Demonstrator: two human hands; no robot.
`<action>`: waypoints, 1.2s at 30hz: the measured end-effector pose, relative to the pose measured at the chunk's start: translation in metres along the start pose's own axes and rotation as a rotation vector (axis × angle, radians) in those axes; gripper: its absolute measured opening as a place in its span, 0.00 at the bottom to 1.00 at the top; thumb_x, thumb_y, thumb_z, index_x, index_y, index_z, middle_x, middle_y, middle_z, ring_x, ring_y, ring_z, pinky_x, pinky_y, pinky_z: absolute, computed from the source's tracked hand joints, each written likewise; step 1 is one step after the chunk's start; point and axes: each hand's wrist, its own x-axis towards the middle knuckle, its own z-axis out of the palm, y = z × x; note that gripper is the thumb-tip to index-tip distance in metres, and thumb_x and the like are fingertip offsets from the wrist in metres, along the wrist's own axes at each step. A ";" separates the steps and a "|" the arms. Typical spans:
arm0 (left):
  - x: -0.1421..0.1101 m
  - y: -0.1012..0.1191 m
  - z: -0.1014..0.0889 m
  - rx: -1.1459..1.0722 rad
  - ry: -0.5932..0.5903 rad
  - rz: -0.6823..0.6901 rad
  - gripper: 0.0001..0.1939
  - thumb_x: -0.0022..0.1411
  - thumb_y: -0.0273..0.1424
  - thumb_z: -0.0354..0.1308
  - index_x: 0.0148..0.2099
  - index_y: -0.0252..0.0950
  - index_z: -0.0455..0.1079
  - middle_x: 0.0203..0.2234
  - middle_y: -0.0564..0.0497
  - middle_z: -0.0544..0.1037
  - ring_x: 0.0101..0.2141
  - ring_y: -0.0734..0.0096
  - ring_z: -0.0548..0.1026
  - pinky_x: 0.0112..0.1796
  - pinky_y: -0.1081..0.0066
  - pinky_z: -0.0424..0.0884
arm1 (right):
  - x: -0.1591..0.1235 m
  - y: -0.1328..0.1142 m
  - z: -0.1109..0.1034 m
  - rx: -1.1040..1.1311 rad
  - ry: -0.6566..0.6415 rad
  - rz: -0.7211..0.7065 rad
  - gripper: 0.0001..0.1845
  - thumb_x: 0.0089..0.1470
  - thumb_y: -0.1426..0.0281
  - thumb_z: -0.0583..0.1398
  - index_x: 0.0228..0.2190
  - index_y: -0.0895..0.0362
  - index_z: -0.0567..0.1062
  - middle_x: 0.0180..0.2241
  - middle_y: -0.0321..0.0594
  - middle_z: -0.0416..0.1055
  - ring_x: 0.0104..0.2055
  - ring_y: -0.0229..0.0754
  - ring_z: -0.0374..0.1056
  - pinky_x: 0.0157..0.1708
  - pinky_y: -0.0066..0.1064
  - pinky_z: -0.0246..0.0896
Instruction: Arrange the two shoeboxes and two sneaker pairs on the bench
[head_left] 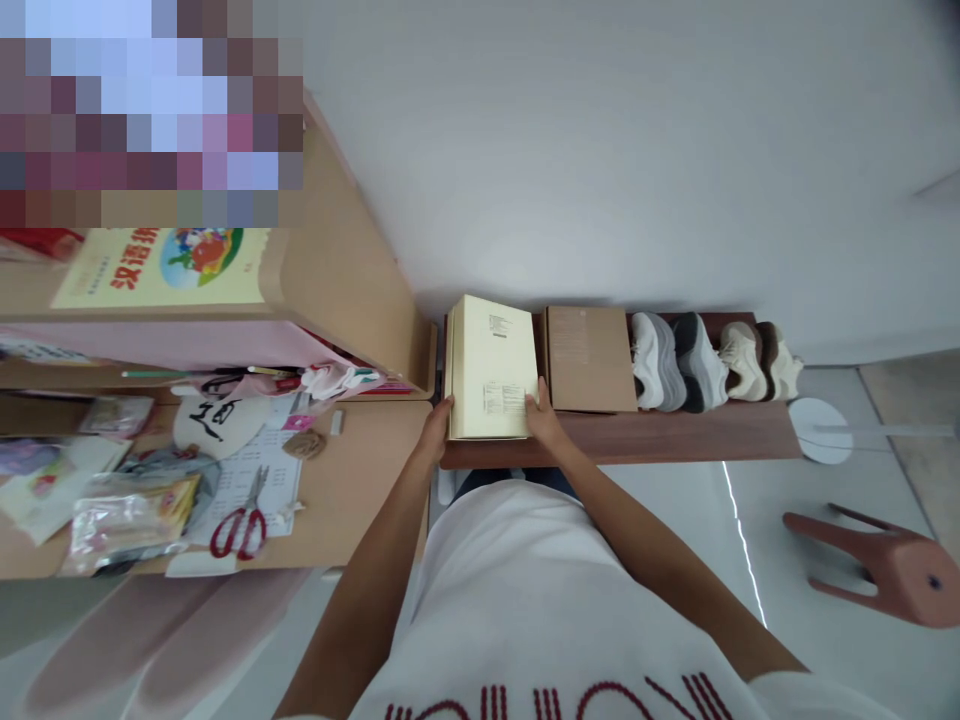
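Note:
A pale yellow shoebox (495,360) with printed labels is at the left end of a dark wooden bench (675,438). My left hand (438,425) grips its left side near the front corner. On the opposite side, my right hand (543,412) presses against the box with the thumb over its edge. The box looks slightly tilted; whether its underside touches the bench is hidden. Just right of it sits a brown cardboard box (589,358). Farther right, several shoes stand in a row, among them a white sneaker (656,360) and a grey-and-black sneaker (699,362).
A desk (375,470) on the left holds red-handled scissors (240,530), a white cap (217,425), papers and plastic packets. Its shelf unit (352,220) rises beside the bench. A pink stool (900,575) and a round white base (821,430) stand at the right.

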 end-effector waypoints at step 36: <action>-0.039 0.011 0.046 0.080 0.035 0.200 0.29 0.58 0.40 0.67 0.61 0.42 0.70 0.56 0.47 0.77 0.59 0.54 0.71 0.59 0.58 0.67 | -0.038 -0.055 -0.004 0.030 -0.265 -0.148 0.44 0.65 0.44 0.44 0.71 0.55 0.44 0.70 0.46 0.52 0.73 0.44 0.45 0.70 0.46 0.40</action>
